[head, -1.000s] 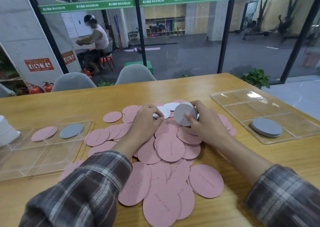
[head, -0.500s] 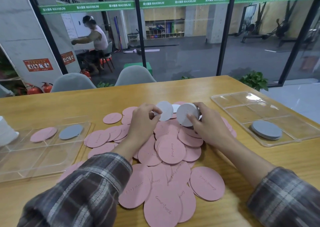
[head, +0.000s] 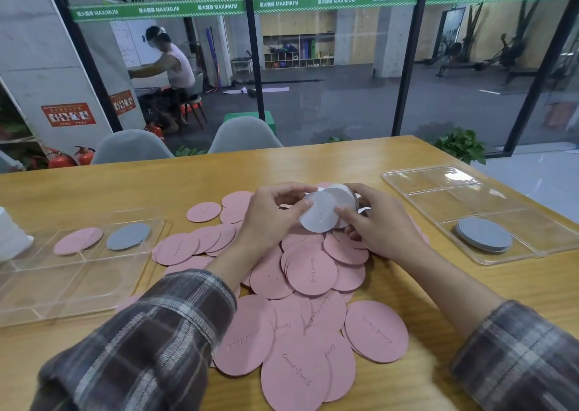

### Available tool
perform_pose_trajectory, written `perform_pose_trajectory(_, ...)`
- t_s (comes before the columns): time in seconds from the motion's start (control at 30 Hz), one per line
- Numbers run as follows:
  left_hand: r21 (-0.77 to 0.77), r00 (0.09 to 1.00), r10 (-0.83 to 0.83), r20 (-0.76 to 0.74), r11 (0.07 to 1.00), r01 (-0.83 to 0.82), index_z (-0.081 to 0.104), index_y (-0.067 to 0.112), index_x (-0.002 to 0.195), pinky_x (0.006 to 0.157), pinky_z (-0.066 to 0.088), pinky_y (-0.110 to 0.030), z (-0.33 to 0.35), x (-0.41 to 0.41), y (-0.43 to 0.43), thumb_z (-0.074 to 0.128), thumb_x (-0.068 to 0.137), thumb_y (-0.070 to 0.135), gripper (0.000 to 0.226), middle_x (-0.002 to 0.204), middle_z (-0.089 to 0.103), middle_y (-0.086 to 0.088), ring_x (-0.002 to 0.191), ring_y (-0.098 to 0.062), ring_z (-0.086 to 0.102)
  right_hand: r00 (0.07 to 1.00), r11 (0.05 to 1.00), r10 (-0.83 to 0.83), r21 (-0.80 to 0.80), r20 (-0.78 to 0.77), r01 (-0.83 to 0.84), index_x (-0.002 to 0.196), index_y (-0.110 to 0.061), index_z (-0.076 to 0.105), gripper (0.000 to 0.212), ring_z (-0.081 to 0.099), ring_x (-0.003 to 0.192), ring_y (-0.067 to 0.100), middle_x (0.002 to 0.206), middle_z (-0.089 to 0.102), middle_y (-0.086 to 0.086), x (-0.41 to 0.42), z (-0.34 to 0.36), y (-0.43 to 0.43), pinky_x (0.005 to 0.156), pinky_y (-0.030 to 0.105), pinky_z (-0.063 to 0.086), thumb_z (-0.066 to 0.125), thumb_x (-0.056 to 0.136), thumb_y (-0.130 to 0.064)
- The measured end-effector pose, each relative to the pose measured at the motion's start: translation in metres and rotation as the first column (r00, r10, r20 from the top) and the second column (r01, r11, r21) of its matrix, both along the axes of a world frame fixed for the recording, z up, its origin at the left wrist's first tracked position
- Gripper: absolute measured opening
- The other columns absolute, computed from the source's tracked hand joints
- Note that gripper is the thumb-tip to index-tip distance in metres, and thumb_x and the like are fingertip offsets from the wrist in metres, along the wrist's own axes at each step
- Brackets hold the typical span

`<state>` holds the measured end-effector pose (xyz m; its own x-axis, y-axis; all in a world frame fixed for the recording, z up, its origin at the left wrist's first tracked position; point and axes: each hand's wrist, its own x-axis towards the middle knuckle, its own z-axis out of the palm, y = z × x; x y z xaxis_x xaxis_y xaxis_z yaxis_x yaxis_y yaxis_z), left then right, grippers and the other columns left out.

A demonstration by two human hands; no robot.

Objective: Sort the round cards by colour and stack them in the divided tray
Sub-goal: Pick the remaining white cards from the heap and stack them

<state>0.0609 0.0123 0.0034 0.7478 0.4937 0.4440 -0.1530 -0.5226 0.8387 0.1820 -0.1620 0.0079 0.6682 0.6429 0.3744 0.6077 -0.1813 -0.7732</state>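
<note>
Several pink round cards (head: 310, 272) lie in a loose heap on the wooden table in front of me. My right hand (head: 380, 225) grips a stack of white cards (head: 343, 196) above the heap. My left hand (head: 271, 216) pinches one white card (head: 318, 217) and holds it against the front of that stack. A clear divided tray (head: 438, 202) on the right holds a stack of grey cards (head: 484, 233) in its near compartment. Another clear divided tray (head: 62, 285) on the left holds one pink card (head: 78, 240) and one grey card (head: 127, 236).
A white object (head: 11, 238) stands at the left edge beside the left tray. Two grey chairs (head: 244, 136) stand behind the table's far edge, in front of a glass wall. A person sits beyond the glass. A potted plant (head: 460, 145) is at the far right.
My left hand has lifted a white card off the heap and carried it right, up against the white stack in my right hand. The right hand stayed roughly in place.
</note>
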Motion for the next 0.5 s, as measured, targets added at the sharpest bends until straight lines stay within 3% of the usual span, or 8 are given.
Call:
perform_pose_trajectory(0.13, 0.055, 0.997, 0.081, 0.022, 0.995, -0.082, 0.080, 0.023, 0.108, 0.077, 0.051, -0.014, 0.002, 0.000, -0.004, 0.083, 0.086, 0.013, 0.023, 0.088, 0.075, 0.006, 0.085, -0.008, 0.071, 0.987, 0.995, 0.092, 0.058, -0.131, -0.085, 0.123, -0.031, 0.069, 0.032, 0.070, 0.057, 0.016, 0.092, 0.072, 0.006, -0.002, 0.003, 0.001, 0.053, 0.022, 0.053, 0.074, 0.093, -0.022)
perform_pose_trajectory(0.27, 0.048, 0.992, 0.116, 0.048, 0.992, -0.119, 0.079, 0.017, 0.101, 0.076, 0.055, -0.016, 0.003, -0.001, -0.009, 0.088, 0.081, 0.014, 0.022, 0.087, 0.077, 0.005, 0.082, -0.006, 0.072, 0.990, 0.993, 0.115, 0.022, -0.084, -0.114, 0.123, -0.032, 0.069, 0.036, 0.070, 0.056, 0.016, 0.089, 0.073, 0.005, -0.008, 0.007, -0.001, 0.052, 0.017, 0.051, 0.078, 0.090, -0.022)
perform_pose_trajectory(0.5, 0.033, 0.991, 0.118, 0.059, 0.992, -0.120, 0.080, 0.016, 0.090, 0.073, 0.056, -0.019, 0.001, 0.003, -0.014, 0.090, 0.078, 0.014, 0.016, 0.088, 0.078, 0.006, 0.083, -0.009, 0.074, 0.996, 0.996, 0.088, -0.018, -0.022, -0.088, 0.118, -0.037, 0.070, 0.037, 0.072, 0.064, 0.019, 0.092, 0.073, -0.002, -0.005, 0.002, 0.001, 0.061, 0.035, 0.061, 0.083, 0.083, -0.030)
